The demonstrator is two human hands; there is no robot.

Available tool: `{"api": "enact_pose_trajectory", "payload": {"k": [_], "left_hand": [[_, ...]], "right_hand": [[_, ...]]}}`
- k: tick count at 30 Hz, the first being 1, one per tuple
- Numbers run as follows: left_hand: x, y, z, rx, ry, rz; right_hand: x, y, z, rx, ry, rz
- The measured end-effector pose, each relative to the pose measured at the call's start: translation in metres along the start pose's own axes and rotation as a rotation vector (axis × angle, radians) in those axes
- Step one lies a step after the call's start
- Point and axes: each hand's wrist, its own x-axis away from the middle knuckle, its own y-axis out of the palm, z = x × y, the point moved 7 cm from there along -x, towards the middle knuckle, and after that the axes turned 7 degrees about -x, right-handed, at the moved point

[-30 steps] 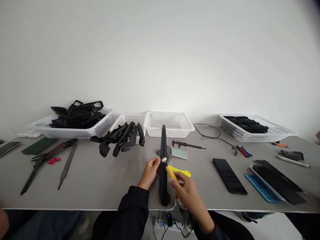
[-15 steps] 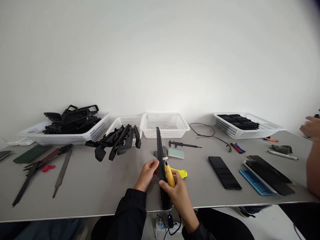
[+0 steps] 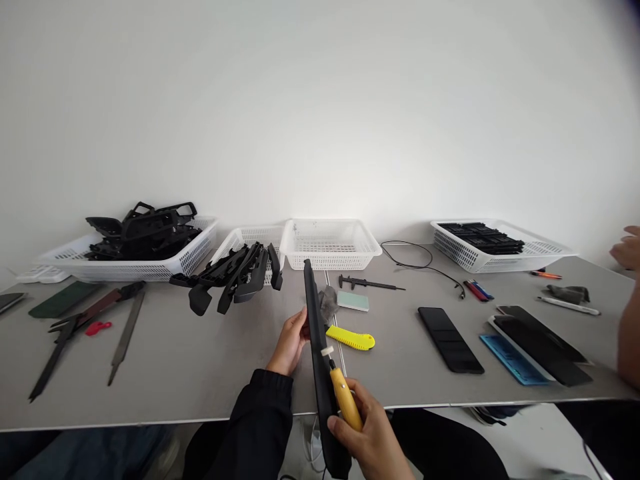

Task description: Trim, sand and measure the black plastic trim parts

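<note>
While your left hand point(image 3: 289, 343) grips the black strip point(image 3: 319, 360) by its left side, fingers curled in, your right hand point(image 3: 370, 427) is closed around the yellow-handled tool point(image 3: 346, 400), thumb against the strip. Strip points away from you, near end beyond the front edge of the worktop point(image 3: 240, 360). Tool's pale tip sits at the strip; contact cannot be told. To the strip's right: yellow cutter point(image 3: 353, 337), grey cloth point(image 3: 329, 305), pale green block point(image 3: 353, 301).
</note>
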Motion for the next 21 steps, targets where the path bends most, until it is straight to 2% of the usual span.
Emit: {"api": "enact_pose_trajectory", "payload": {"k": [4, 9, 15, 21], "left_hand": [[0.002, 0.0, 0.0, 0.021, 0.005, -0.006], [0.003, 0.004, 0.0, -0.011, -0.007, -0.077], [0.003, 0.006, -0.003, 0.016, -0.082, -0.119], [-0.002, -0.002, -0.001, 0.038, -0.028, -0.041]], "right_hand": [[0.009, -0.002, 0.007, -0.034, 0.001, -0.007], [0.008, -0.007, 0.013, -0.052, -0.012, 0.042], [0.003, -0.01, 0.024, 0.025, -0.012, 0.078], [-0.006, -0.017, 0.002, 0.142, -0.164, 0.17]]}}
